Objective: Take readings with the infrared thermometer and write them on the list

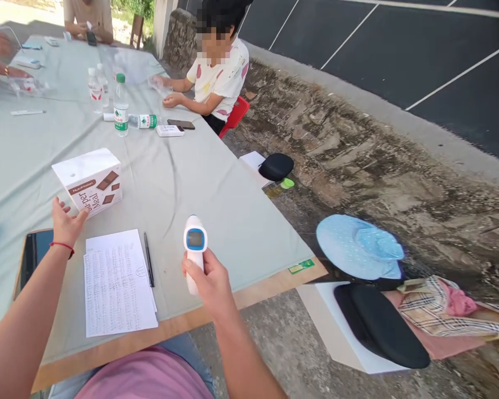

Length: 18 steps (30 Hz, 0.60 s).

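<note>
My right hand (210, 277) is wrapped round the handle of a white infrared thermometer (195, 257), its blue-framed screen facing me. The thermometer is upright above the table, near the front edge. My left hand (69, 223) has its fingers spread at the near side of a white and brown printed box (92, 180); whether it presses on the box I cannot tell. Handwritten paper sheets (118, 288) lie between my forearms, with a black pen (148, 259) along their right side. A dark-screened tablet or phone (37, 252) is partly hidden under my left forearm.
Water bottles (121, 108) stand and lie farther up the cloth-covered table (216, 194), near a phone (181, 124) and a white device (170, 131). A person (218, 83) sits at the right side; others are beyond. A blue hat (360, 246) and black cushion-like objects (380, 324) are at right.
</note>
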{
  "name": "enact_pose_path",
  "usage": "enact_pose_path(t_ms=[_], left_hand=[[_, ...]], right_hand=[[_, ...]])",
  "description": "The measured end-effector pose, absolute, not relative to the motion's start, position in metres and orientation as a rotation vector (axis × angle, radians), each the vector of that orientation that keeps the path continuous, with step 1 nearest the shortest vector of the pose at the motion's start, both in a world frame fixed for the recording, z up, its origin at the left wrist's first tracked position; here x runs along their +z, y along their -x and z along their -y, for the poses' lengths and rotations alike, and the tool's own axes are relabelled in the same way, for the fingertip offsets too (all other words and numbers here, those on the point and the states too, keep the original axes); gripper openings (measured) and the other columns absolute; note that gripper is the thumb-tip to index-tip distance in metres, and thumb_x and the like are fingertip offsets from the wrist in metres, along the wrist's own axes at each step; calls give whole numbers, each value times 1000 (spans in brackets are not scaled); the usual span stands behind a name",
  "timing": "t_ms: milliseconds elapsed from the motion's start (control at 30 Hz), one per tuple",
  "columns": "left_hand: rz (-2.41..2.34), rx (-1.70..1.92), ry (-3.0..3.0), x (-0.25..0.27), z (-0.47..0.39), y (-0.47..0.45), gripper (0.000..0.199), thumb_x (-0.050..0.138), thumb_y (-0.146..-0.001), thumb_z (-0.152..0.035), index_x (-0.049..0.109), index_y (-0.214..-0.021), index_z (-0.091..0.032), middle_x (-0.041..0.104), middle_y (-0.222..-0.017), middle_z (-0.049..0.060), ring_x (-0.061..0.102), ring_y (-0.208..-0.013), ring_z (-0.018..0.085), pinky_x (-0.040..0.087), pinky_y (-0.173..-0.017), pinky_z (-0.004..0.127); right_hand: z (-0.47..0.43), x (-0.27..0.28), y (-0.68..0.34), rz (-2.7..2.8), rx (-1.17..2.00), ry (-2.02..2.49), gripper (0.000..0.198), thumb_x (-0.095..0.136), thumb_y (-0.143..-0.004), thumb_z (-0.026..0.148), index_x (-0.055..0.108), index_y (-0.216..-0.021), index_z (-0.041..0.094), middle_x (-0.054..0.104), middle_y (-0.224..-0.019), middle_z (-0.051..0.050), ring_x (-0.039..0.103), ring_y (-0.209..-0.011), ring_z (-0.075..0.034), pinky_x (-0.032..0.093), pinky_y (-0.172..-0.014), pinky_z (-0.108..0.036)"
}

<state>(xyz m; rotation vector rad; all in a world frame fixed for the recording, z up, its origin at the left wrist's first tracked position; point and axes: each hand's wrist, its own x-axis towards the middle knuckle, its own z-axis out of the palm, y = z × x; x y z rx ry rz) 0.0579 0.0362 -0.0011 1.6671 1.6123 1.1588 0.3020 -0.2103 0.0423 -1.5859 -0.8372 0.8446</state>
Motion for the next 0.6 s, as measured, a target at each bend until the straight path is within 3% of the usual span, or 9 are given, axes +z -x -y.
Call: enact_pose_path(t_ms=[67,200,267,467,600], left_hand=[[-1682,1178,-1708,-5,-7,-55,75,72,-68,-39,37,-131,-18,46,-129,17,54,-115,30,55,-81,43],[-1211,797,-2380,-5,70,-53,38,59,-85,-32,49,-121,-22,54,-121,11,55,-113,26,51,-93,46],[-1043,647,-2565,-2,103,-55,30,53,-90,-26,50,-120,-21,55,-125,11,54,-113,26,50,-94,46],[-1028,546,-2761,5,155,-61,30,52,-91,-17,52,-121,-17,56,-130,12,46,-122,29,45,-100,48],[-1007,415,-2752,0,159,-67,36,62,-85,-21,54,-119,-14,57,-130,12,49,-119,29,47,-99,46]], right_hand=[[204,26,-307,906,763,1701,37,58,-78,43,59,-107,19,59,-82,-2,54,-73,-18,46,-67,-31],[184,-18,-320,1139,497,2087,47,58,-77,34,55,-121,19,59,-101,-9,57,-91,-25,47,-74,-35],[176,-36,-326,1273,381,2227,49,58,-79,30,52,-126,18,59,-104,-11,58,-93,-26,47,-74,-36],[170,-46,-327,1502,6,2179,40,58,-84,30,55,-120,16,60,-108,-16,57,-97,-29,46,-80,-41],[161,-44,-293,1584,176,2032,22,52,-90,32,58,-108,19,66,-85,-8,62,-77,-24,46,-67,-33]])
